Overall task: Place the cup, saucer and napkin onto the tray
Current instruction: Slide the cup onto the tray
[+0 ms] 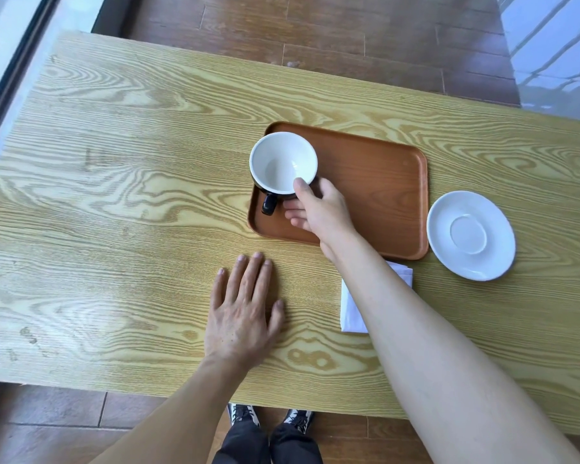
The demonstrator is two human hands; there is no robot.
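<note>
**Two arms over a grained table**

Right forearm crosses the lower right; right hand (318,209) grips the cup (283,162) over the tray (382,195) at centre. Left hand (245,309) lies flat, open on the pale wooden table (114,195). Saucer (471,235) right of tray, napkin (352,309) below it. Brown plank floor (349,35) across the top

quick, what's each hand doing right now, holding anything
Left hand: open, flat on the table, holding nothing.
Right hand: closed on the cup, over the left end of the tray.
</note>
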